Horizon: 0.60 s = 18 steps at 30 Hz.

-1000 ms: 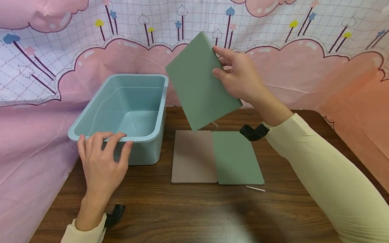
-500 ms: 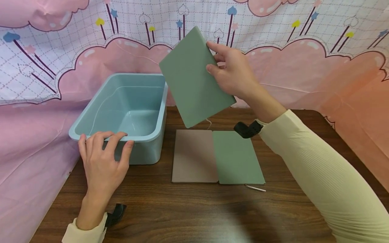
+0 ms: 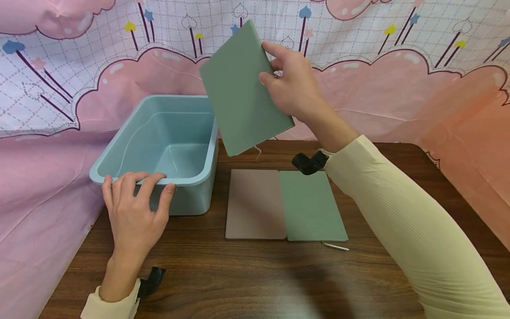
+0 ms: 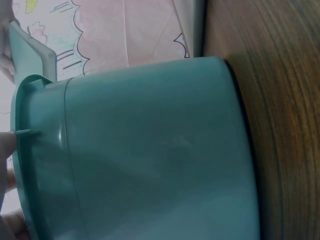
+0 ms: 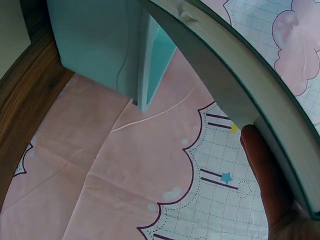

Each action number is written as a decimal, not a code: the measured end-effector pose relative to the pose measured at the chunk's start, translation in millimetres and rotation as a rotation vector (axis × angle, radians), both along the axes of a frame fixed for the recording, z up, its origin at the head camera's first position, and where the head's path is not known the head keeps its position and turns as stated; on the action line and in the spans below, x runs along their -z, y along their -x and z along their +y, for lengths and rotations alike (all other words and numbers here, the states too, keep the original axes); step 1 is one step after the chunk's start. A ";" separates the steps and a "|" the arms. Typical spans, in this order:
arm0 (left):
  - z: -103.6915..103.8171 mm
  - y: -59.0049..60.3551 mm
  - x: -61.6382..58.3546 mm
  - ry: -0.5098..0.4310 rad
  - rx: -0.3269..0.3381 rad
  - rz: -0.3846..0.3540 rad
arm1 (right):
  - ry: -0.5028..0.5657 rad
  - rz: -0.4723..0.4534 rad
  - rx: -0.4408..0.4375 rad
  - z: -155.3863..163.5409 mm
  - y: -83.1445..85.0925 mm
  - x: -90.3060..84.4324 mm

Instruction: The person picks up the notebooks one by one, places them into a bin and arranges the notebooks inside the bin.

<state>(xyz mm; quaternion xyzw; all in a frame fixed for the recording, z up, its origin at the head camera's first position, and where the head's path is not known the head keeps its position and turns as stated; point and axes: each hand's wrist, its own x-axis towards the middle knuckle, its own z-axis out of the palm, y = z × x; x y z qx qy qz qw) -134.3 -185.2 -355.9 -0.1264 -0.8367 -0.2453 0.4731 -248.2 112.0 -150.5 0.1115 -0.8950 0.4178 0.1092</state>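
In the head view my right hand [image 3: 292, 82] pinches a green hardcover notebook [image 3: 243, 95] by its right edge, thumb on the near cover. The notebook is tilted in the air, partly in front of the bin's back right corner, with a thin ribbon hanging below. Its pale page block [image 5: 260, 85] shows in the right wrist view. My left hand [image 3: 137, 217] grips the front rim of a light blue plastic bin [image 3: 191, 199], fingers bent over the edge. The bin's visible inside holds nothing.
A brownish-pink notebook [image 3: 256, 206] and another green notebook [image 3: 312, 206] lie side by side on the dark wooden table [image 3: 223, 279], right of the bin. A white ribbon [image 3: 335, 246] sticks out at the front. Behind hangs a pink patterned cloth [image 3: 390, 93].
My right hand has carried the held green notebook left and slightly upward, closer to the bin. The left hand stays on the rim, and both notebooks on the table lie still.
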 end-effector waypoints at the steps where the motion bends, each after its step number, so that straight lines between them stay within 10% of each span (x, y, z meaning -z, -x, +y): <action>1: 0.0 0.3 0.1 0.000 0.001 0.001 | 0.010 -0.003 0.004 -1.3 0.3 -0.5; 18: 1.5 -1.2 0.0 0.003 0.001 0.001 | 0.164 -0.072 0.016 -33.5 -3.0 -6.1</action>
